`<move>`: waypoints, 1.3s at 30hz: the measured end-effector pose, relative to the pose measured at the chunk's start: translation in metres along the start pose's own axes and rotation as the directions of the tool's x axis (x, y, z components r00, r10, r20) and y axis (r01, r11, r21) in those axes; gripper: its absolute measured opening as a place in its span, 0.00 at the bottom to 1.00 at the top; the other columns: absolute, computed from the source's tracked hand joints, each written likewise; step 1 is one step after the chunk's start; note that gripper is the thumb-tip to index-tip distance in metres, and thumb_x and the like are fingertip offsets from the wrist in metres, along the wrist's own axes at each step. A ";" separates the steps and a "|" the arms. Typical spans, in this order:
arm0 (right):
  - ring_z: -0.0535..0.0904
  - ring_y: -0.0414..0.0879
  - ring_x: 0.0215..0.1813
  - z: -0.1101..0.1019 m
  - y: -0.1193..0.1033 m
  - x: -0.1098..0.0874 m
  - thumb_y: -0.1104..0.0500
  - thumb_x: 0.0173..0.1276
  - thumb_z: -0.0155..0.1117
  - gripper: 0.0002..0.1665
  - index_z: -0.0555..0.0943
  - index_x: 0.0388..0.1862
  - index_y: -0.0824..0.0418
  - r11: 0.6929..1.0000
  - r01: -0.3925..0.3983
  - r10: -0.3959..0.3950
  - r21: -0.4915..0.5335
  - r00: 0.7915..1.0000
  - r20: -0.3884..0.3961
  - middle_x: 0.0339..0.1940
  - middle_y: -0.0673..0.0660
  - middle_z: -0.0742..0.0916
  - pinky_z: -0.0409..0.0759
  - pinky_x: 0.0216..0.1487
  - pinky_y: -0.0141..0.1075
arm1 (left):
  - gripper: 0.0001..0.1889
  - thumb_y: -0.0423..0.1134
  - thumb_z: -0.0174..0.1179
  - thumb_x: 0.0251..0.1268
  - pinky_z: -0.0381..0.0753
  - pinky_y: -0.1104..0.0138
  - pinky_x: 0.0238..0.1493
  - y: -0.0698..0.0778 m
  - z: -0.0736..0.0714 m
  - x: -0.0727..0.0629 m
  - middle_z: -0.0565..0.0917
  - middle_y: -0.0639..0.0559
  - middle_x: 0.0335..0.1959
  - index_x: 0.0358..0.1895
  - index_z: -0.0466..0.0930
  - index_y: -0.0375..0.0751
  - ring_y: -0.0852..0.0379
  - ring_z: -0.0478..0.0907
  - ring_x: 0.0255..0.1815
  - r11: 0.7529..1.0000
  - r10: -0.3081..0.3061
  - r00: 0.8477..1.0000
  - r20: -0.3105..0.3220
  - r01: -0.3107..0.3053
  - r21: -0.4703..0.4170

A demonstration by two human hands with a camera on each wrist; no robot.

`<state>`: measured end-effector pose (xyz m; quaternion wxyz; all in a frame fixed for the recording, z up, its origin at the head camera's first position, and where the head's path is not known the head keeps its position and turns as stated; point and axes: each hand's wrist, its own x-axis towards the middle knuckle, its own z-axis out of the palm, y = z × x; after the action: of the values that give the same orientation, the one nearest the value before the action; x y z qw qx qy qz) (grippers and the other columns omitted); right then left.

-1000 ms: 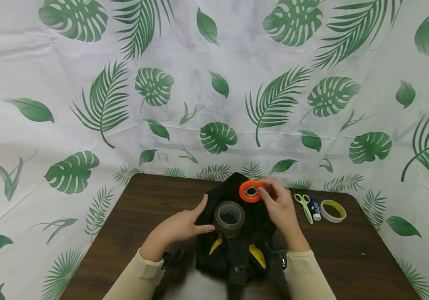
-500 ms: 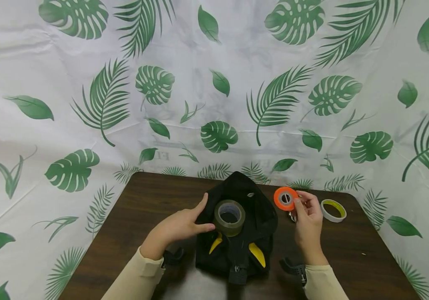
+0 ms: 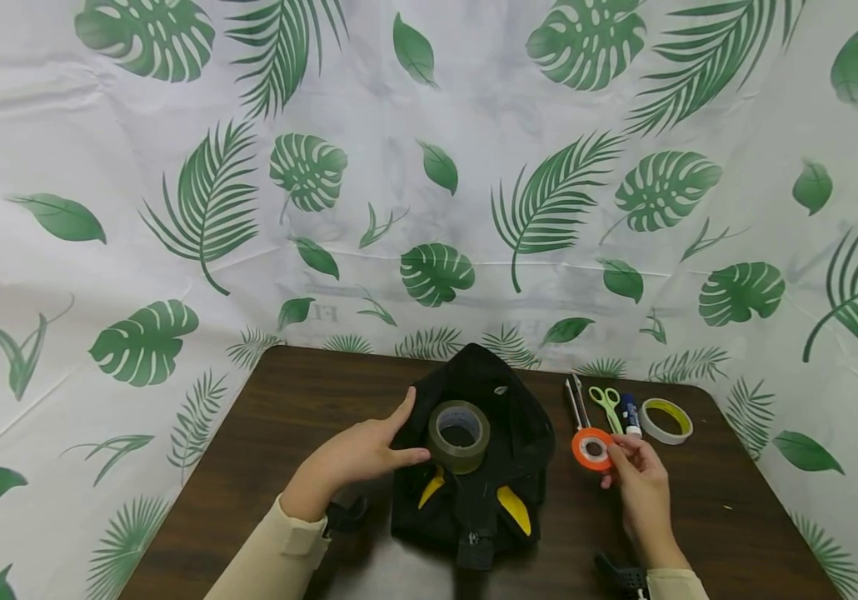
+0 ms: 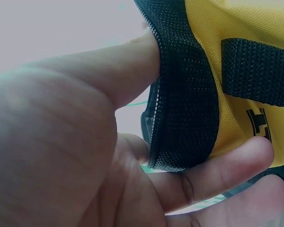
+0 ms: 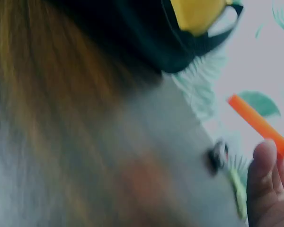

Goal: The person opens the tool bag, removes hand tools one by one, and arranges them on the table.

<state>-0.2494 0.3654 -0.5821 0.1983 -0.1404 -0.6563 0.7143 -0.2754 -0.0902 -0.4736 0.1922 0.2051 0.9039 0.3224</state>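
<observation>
A black-and-yellow zippered bag (image 3: 474,508) stands mouth up on the table. My left hand (image 3: 357,458) holds its left rim, thumb tucked inside the zipper edge and fingers along the outer side, where the yellow cloth (image 4: 206,14) shows in the left wrist view. A roll of brown packing tape (image 3: 459,454) sits in the bag's mouth. To the right of the bag, my right hand (image 3: 642,492) pinches a flat orange roll of tape (image 3: 581,457) between thumb and fingers. The orange roll (image 5: 258,125) appears edge-on above the table in the right wrist view.
Along the back right lie a slim silvery two-legged tool (image 3: 577,400), green scissors (image 3: 606,398), a blue-and-white glue stick (image 3: 631,414) and a white tape roll with yellow inside (image 3: 680,433). A leaf-print cloth (image 3: 369,167) hangs behind the dark wooden table (image 3: 309,383).
My right hand has carried the orange tape roll from over the bag's mouth to the right, then down toward me beside the tools. My left hand has stayed on the bag's rim.
</observation>
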 end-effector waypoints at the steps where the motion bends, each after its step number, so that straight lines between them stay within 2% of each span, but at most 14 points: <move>1: 0.78 0.40 0.23 -0.002 0.002 0.000 0.64 0.81 0.68 0.19 0.78 0.63 0.73 1.000 -0.018 0.018 -0.001 1.000 0.001 0.34 0.47 0.86 0.81 0.20 0.32 | 0.55 0.71 0.60 0.76 0.77 0.39 0.75 0.000 0.000 0.000 0.73 0.36 0.81 0.92 0.33 0.63 0.37 0.78 0.77 1.000 0.000 1.000 -0.001 0.000 0.001; 5: 0.79 0.40 0.23 -0.007 0.009 0.000 0.63 0.81 0.68 0.21 0.77 0.65 0.72 0.997 -0.077 0.078 -0.031 0.996 0.030 0.34 0.45 0.87 0.82 0.20 0.33 | 0.55 0.71 0.60 0.76 0.77 0.39 0.75 0.002 -0.002 -0.001 0.72 0.36 0.82 0.92 0.33 0.63 0.37 0.78 0.77 1.000 -0.002 1.000 -0.004 0.002 0.010; 10: 0.78 0.41 0.22 -0.006 0.013 0.003 0.61 0.81 0.69 0.22 0.77 0.66 0.71 0.981 -0.080 0.088 -0.175 0.995 0.041 0.34 0.45 0.86 0.82 0.20 0.34 | 0.55 0.71 0.60 0.76 0.76 0.39 0.76 0.005 -0.004 -0.003 0.71 0.37 0.83 0.92 0.33 0.63 0.37 0.78 0.77 1.000 -0.006 1.000 -0.013 0.006 0.013; 15: 0.76 0.41 0.21 -0.009 0.014 0.008 0.56 0.78 0.74 0.23 0.81 0.65 0.67 0.929 -0.074 0.091 -0.363 0.995 0.030 0.35 0.46 0.88 0.81 0.21 0.35 | 0.55 0.71 0.60 0.76 0.76 0.39 0.75 0.007 -0.002 -0.003 0.71 0.37 0.83 0.91 0.32 0.65 0.37 0.77 0.78 1.000 -0.010 1.000 -0.008 0.010 0.005; 18: 0.74 0.41 0.19 -0.012 0.016 0.009 0.54 0.76 0.76 0.25 0.84 0.64 0.66 0.904 -0.048 0.076 -0.424 0.996 0.050 0.38 0.50 0.90 0.79 0.20 0.37 | 0.56 0.72 0.60 0.75 0.76 0.38 0.76 0.006 -0.001 -0.003 0.71 0.37 0.83 0.91 0.32 0.66 0.37 0.77 0.78 1.000 -0.014 1.000 -0.008 0.014 0.007; 25: 0.73 0.42 0.18 -0.016 0.019 0.009 0.52 0.76 0.77 0.25 0.84 0.62 0.66 0.888 -0.010 0.057 -0.459 0.994 0.089 0.39 0.52 0.88 0.77 0.19 0.37 | 0.56 0.71 0.61 0.75 0.75 0.38 0.76 0.006 0.001 -0.002 0.71 0.37 0.83 0.92 0.32 0.64 0.37 0.77 0.78 1.000 -0.010 1.000 -0.010 0.010 0.011; 29: 0.76 0.43 0.18 -0.017 0.018 0.008 0.53 0.77 0.76 0.22 0.85 0.60 0.66 0.869 0.014 0.033 -0.494 0.996 0.086 0.41 0.56 0.88 0.80 0.20 0.38 | 0.56 0.71 0.61 0.76 0.76 0.39 0.75 0.007 0.003 -0.003 0.72 0.36 0.82 0.92 0.32 0.62 0.37 0.78 0.77 1.000 -0.001 1.000 -0.010 0.001 0.008; 32: 0.77 0.44 0.18 -0.018 0.017 0.008 0.54 0.78 0.75 0.21 0.84 0.61 0.66 0.853 0.003 0.041 -0.521 0.996 0.073 0.44 0.57 0.88 0.81 0.20 0.39 | 0.56 0.71 0.61 0.76 0.77 0.39 0.74 0.008 0.003 -0.004 0.73 0.36 0.81 0.92 0.33 0.61 0.37 0.79 0.76 1.000 -0.006 1.000 -0.006 0.006 0.006; 36: 0.77 0.44 0.19 -0.018 0.016 0.007 0.59 0.77 0.73 0.20 0.84 0.62 0.66 0.855 -0.013 0.053 -0.519 0.997 0.063 0.46 0.57 0.86 0.80 0.21 0.39 | 0.56 0.71 0.61 0.75 0.78 0.39 0.74 0.009 0.004 -0.004 0.74 0.35 0.81 0.92 0.33 0.62 0.37 0.80 0.76 1.000 -0.013 1.000 -0.008 0.013 0.008; 39: 0.77 0.44 0.20 -0.019 0.015 0.005 0.62 0.77 0.73 0.20 0.83 0.63 0.68 0.868 -0.031 0.068 -0.496 0.996 0.058 0.45 0.57 0.85 0.80 0.21 0.38 | 0.57 0.72 0.61 0.75 0.77 0.38 0.74 0.009 0.006 -0.004 0.73 0.35 0.81 0.92 0.33 0.62 0.36 0.79 0.76 1.000 -0.014 1.000 -0.008 0.014 0.008</move>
<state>-0.2470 0.3834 -0.5985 0.1131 -0.1769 -0.8203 0.5320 -0.2673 -0.0828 -0.4709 0.1902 0.1984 0.9072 0.3184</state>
